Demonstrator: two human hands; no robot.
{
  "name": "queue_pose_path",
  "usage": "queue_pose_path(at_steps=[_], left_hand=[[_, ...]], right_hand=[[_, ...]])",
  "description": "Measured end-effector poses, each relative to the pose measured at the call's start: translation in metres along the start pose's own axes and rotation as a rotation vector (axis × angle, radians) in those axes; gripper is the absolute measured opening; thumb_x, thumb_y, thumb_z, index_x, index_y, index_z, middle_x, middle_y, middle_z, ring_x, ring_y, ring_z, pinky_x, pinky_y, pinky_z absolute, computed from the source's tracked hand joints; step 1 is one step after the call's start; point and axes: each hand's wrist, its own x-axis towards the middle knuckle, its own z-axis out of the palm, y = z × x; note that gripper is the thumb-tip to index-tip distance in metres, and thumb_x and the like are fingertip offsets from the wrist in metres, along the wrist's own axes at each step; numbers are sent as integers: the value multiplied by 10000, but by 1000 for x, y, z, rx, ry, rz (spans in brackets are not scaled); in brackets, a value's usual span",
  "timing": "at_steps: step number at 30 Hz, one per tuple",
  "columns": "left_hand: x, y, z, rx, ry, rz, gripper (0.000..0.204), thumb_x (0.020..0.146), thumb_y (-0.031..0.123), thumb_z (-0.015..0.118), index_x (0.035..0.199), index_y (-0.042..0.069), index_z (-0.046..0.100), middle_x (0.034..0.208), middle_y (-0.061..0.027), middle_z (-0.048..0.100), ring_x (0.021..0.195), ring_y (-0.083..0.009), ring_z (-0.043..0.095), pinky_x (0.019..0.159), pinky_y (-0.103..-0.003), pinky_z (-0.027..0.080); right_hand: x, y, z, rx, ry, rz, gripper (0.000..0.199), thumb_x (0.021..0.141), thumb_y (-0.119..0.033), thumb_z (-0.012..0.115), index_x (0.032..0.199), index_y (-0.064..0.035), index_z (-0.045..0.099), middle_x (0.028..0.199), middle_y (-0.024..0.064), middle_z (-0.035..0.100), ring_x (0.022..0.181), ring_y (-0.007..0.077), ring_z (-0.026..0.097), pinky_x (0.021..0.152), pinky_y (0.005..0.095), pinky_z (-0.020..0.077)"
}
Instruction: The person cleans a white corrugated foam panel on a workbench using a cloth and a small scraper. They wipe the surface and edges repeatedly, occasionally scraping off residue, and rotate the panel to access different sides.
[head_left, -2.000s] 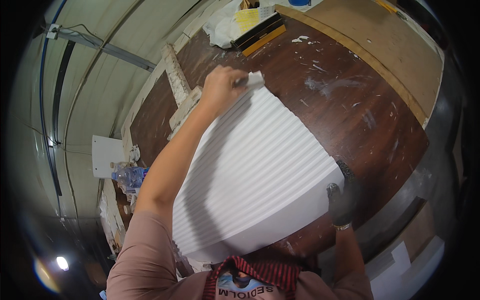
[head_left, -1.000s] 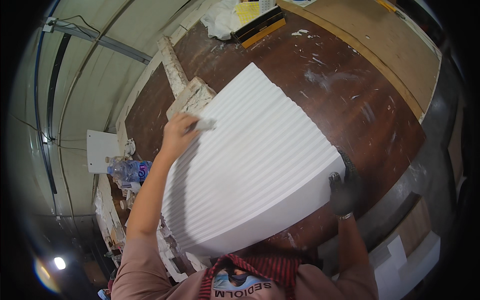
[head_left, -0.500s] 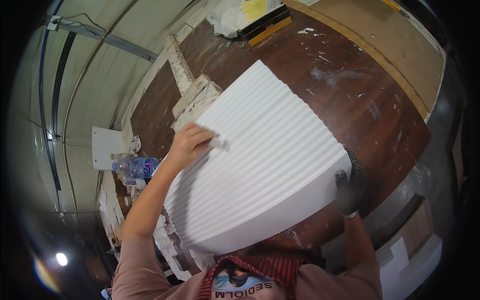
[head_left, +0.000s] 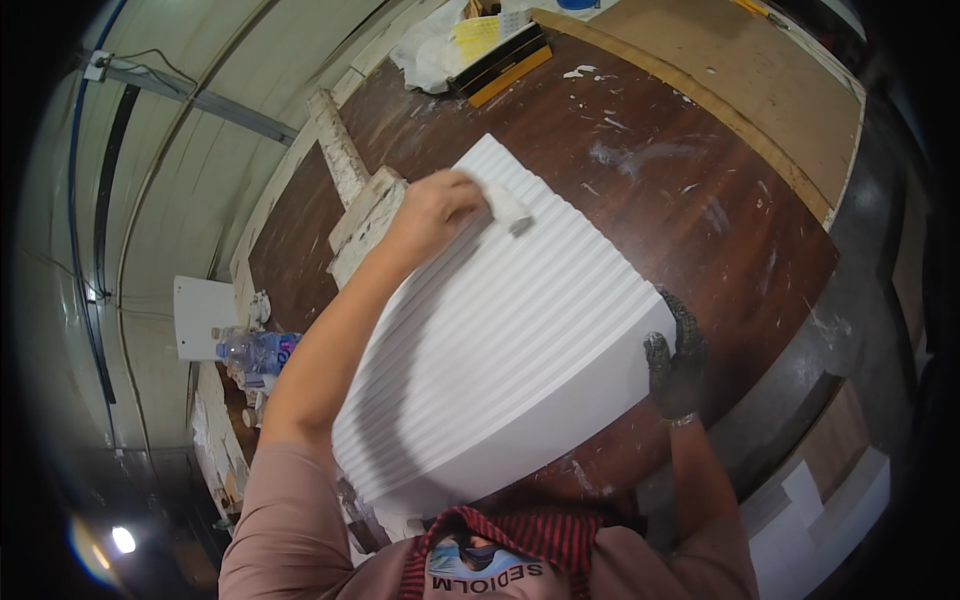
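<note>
Big dark brown table, w/ white dust & smears on it. At the far end: a crumpled white bag next to a black & yellow flat tool. Past the table's right edge, a tan board. On the left side, 2 chunky white-crusted blocks lie just beside the panel, & a long crusty strip runs away from them. Further left, off the table, a clear water bottle near a white square sheet. Nothing sits on top of the panel but the hand.

The white ribbed panel lies flat on the table, right in front of the person. Its grooves & its long side run from near-left to far-right. One corner points to the far end of the table.

Left hand is at that far corner, fingers curled shut on a small white pad, pressed on the ribs. Right hand, in a dark glove, is at the panel's right near corner, fingers bent against the edge; can't tell how tight.
</note>
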Motion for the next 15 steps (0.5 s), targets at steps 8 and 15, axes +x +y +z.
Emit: queue_pose_path(at_steps=[8,15], left_hand=[[-119,10,-24,-42,274,-201,166,770,-61,747,894,41,707,915,-73,697,854,-254,668,713,-349,540],[-87,11,-38,11,273,-219,260,744,-73,750,968,54,714,1002,-57,711,964,-265,660,821,-369,543]], right_hand=[[-5,5,8,-4,47,8,471,922,-163,654,1348,25,581,1281,203,649,1153,344,631,1013,427,475],[-8,9,8,-30,-2,17,456,981,-190,606,1381,22,546,1331,204,614,1205,347,596,1048,446,441]])
